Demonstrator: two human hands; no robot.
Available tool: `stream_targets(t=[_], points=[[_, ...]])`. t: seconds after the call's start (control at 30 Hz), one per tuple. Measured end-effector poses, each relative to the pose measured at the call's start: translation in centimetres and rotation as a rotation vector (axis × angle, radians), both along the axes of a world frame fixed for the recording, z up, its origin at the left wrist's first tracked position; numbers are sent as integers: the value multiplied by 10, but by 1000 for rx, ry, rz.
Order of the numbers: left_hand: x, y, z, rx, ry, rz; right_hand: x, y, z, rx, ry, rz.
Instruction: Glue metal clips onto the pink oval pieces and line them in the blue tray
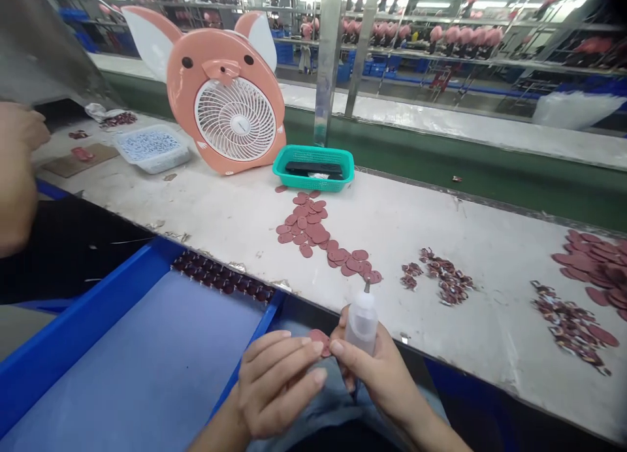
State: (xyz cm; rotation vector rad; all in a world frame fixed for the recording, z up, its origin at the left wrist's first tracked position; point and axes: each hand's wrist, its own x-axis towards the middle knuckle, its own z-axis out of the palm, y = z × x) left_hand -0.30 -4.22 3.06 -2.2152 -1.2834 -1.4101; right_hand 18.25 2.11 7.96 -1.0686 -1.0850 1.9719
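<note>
My right hand [375, 373] is closed round a small translucent glue bottle [361, 316] whose metal tip points up toward the table edge. My left hand [277, 380] has its fingers curled and pinches a small dark-red oval piece [319, 338] together with the right fingertips, just below the table edge. On the worn white table [245, 217] lies a trail of the same red oval pieces [313, 233], and to the right sit two heaps of small dark-red decorated bits [443, 279].
A pink animal-faced fan [228, 89] stands at the back left beside a teal basket [313, 168] and a clear tub of small parts [151, 148]. A blue tray [147, 347] with finished pieces lies at lower left. Another person's arm [17, 177] is at the left edge.
</note>
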Motion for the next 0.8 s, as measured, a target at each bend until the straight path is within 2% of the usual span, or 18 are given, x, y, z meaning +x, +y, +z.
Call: stream_targets(t=[0.07,0.13,0.2,0.27,0.3,0.37,0.47,0.67,0.73,0.8], points=[[6,-7,1,-16,-27,-60,1,-3,3,-76,82,14],[13,-9,3,-67,-178,-106,5,-4,6,-112,125,31],[23,-6,8,-214,-561,-117,10,-6,8,-109,144,37],[37,-2,15,-472,-1012,-174,14,-10,8,-80,153,50],[44,0,19,-590,-1167,-233,16,-12,7,-61,164,68],[57,1,25,-732,-1308,-364,20,-16,6,-29,181,114],[70,-4,31,-787,-1411,-421,29,-18,5,4,141,144],[75,-16,37,-867,-1758,-395,71,-20,13,293,-140,94],[75,-17,42,-877,-1862,-405,86,-23,15,446,-225,7],[75,-18,46,-873,-1884,-423,97,-26,17,637,-280,-174]])
